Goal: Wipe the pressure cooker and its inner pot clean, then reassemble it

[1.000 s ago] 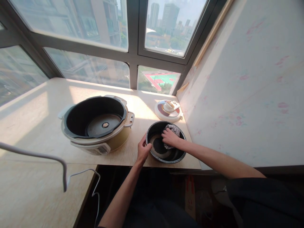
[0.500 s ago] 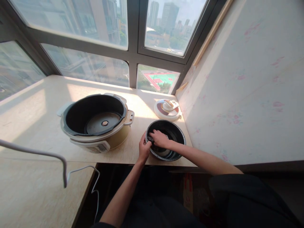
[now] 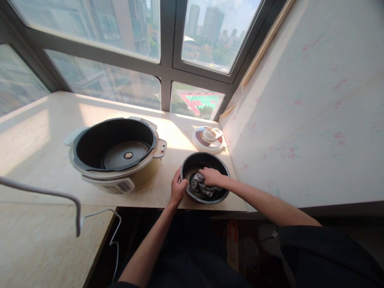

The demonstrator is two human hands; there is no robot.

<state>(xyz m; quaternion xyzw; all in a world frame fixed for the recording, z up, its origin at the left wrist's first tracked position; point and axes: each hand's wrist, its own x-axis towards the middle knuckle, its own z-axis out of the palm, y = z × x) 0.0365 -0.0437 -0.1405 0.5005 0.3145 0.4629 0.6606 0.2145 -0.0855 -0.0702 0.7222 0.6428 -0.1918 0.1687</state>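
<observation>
A black inner pot (image 3: pixel 210 160) stands near the front right edge of the wooden counter. My left hand (image 3: pixel 178 188) grips its left rim, fingers curled over the edge. My right hand (image 3: pixel 211 177) is inside the pot, closed on a crumpled dark patterned cloth (image 3: pixel 200 186) pressed against the near inner wall. The pot's bottom is partly hidden by the cloth and my hand.
A cream cooker body (image 3: pixel 115 154) with its lid off sits to the left. Its round lid (image 3: pixel 208 139) lies behind the pot by the wall (image 3: pixel 300 100). A white cord (image 3: pixel 81 212) hangs off the counter's (image 3: pixel 39 140) front edge. Windows run along the back.
My right hand has slid the cloth from the pot's far side to its left wall and then to the near inner wall. The left hand stays on the rim.
</observation>
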